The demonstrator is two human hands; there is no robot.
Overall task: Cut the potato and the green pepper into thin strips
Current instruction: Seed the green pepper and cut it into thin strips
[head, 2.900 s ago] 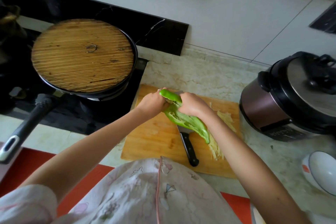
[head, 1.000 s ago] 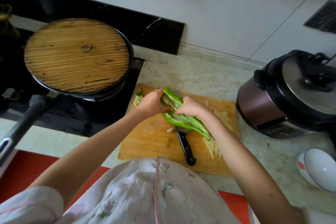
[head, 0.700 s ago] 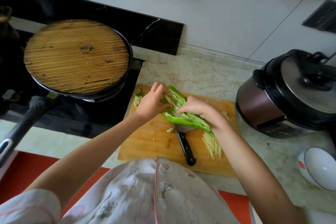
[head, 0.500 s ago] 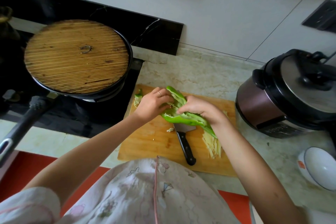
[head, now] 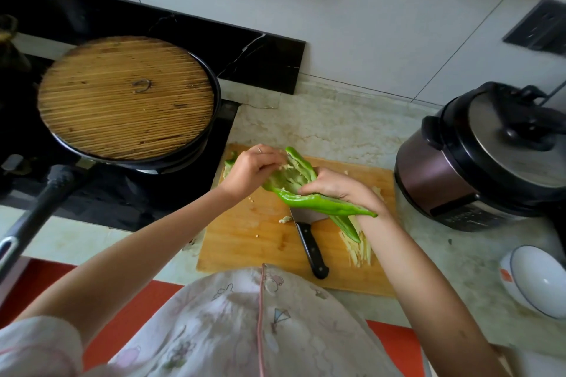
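Note:
A long green pepper (head: 309, 200), split open lengthwise, hangs above the wooden cutting board (head: 245, 242). My right hand (head: 340, 188) grips its near half. My left hand (head: 252, 167) has its fingertips curled into the open top end, among the pale seeds. Cut potato strips (head: 358, 249) lie on the board's right side, partly under the pepper's tip. A black-handled knife (head: 309, 242) lies on the board, its blade partly hidden under the pepper. A green pepper scrap (head: 229, 162) sits at the board's far left corner.
A black pan with a wooden lid (head: 125, 98) stands on the stove at left, its handle (head: 33, 214) pointing toward me. A pressure cooker (head: 490, 156) stands right of the board. A white bowl (head: 539, 280) rests at the counter's right edge.
The pepper has been pulled open wider since the earliest frame. My left hand has moved from the stem end into the open cavity. A green scrap has appeared at the board's far left corner.

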